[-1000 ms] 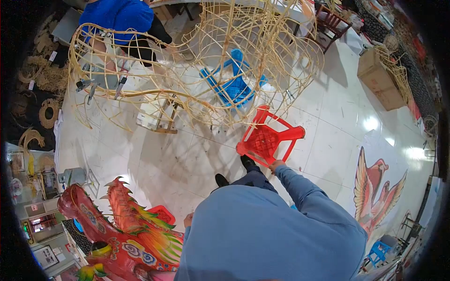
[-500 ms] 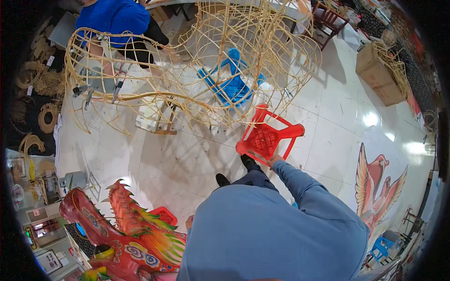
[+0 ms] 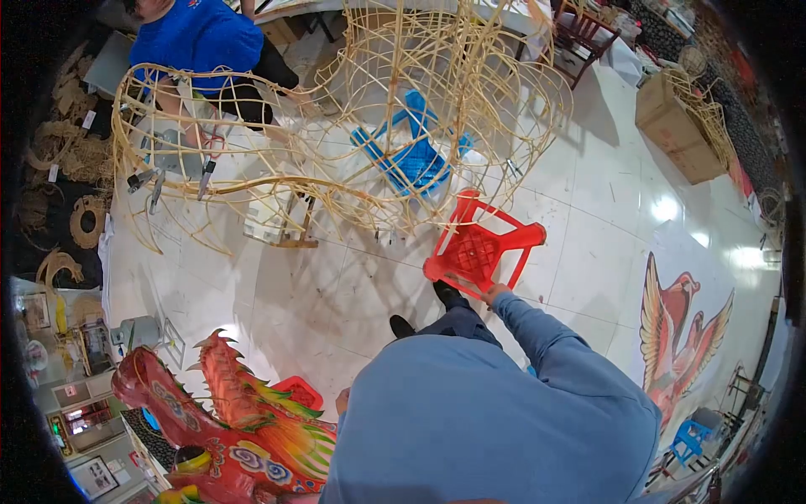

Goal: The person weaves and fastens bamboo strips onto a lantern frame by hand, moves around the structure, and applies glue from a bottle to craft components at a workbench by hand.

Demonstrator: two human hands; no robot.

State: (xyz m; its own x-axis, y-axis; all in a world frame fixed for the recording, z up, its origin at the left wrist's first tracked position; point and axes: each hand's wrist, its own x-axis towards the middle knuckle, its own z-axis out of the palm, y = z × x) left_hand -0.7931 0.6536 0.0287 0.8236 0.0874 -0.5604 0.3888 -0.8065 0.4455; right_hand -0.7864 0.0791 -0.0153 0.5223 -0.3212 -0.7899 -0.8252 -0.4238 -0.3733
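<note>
My right hand point(image 3: 495, 294) is closed round the near edge of a red plastic stool point(image 3: 470, 254). The stool is held in front of my legs, with its ribbed panel and splayed legs showing. Only a small part of my left hand point(image 3: 342, 401) shows beside my body, close to a painted red dragon head point(image 3: 227, 437); its fingers are mostly hidden. Beyond the stool stands a large frame of bent bamboo strips point(image 3: 336, 181), and a blue plastic stool point(image 3: 416, 160) shows through it.
A person in a blue top point(image 3: 197, 42) sits behind the frame at the left. Another red stool point(image 3: 298, 391) is partly hidden by the dragon head. A cardboard box point(image 3: 676, 134) stands at the right, above a bird painting point(image 3: 676, 319) on white paper.
The view has shifted slightly. The person in blue has leaned a little, with more of the head in view. My right hand keeps its hold on the red stool, which has barely moved.
</note>
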